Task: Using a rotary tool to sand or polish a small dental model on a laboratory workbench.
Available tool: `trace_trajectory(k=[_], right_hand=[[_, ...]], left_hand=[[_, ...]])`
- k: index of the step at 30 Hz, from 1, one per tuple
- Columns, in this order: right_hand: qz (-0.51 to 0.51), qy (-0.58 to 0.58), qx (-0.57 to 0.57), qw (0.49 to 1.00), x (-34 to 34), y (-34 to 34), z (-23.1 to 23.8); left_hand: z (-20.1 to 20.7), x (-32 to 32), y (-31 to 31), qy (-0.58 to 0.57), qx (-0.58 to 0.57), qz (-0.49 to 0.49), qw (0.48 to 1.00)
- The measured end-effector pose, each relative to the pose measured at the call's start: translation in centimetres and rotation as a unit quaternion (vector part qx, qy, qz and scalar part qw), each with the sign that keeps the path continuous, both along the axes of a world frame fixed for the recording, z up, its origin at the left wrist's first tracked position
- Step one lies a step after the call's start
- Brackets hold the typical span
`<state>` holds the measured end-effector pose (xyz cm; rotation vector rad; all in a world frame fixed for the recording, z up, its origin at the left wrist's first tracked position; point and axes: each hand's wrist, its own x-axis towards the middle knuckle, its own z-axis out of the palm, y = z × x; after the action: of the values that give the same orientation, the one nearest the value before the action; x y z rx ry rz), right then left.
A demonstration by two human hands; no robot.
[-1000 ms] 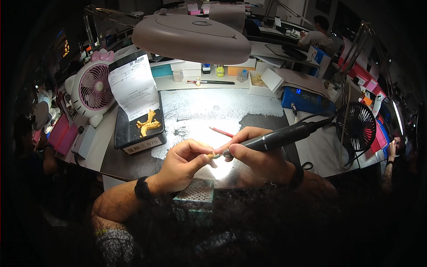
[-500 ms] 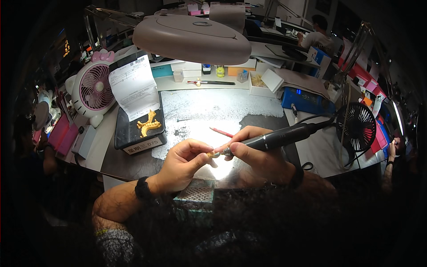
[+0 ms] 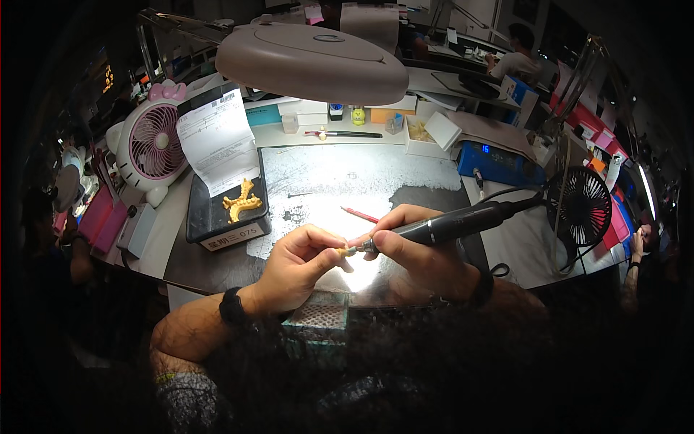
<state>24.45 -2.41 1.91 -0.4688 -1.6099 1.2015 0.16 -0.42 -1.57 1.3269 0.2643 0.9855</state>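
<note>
My left hand (image 3: 300, 262) pinches a small yellowish piece (image 3: 341, 251) between thumb and fingertips; it looks like a dental model part, mostly covered by my fingers. My right hand (image 3: 416, 249) is closed round a black rotary handpiece (image 3: 455, 223), held like a pen. Its metal nose (image 3: 369, 247) points left, with the tip right at the small piece; whether they touch I cannot tell. Both hands are close together over the brightly lit bench mat (image 3: 318, 166). Left of them, yellow dental models (image 3: 243, 202) lie in a black tray (image 3: 189, 217) with a paper slip (image 3: 217, 141).
A lamp head (image 3: 311, 65) hangs over the bench. Behind my hands lies a red pencil (image 3: 359, 214). A blue control box (image 3: 499, 165), a black fan (image 3: 578, 206) and the handpiece cable stand right; a pink-white fan (image 3: 152, 141) stands left. A perforated tray (image 3: 318, 315) is below my hands.
My hands, the small piece and the handpiece keep nearly the same place. The lit reading on the blue control box has changed. A person at the far right back has shifted slightly.
</note>
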Motion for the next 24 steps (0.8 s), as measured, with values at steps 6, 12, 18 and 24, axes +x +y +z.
trace_trajectory(k=[6,12,18,24], right_hand=[[0.003,0.007,-0.036,0.999,-0.17,-0.25,0.28],[0.008,-0.004,0.006,1.000,-0.11,0.07,0.23],[-0.020,0.023,-0.047,0.998,-0.51,-0.43,0.16],[-0.026,0.031,-0.035,0.999,-0.63,-0.36,0.07]], left_hand=[[-0.10,-0.06,-0.01,0.003,-0.006,0.006,1.000],[-0.04,0.00,-0.06,0.002,-0.008,0.006,1.000],[0.04,-0.02,-0.03,0.001,-0.002,0.002,1.000],[0.12,-0.04,-0.09,0.000,-0.007,0.001,1.000]])
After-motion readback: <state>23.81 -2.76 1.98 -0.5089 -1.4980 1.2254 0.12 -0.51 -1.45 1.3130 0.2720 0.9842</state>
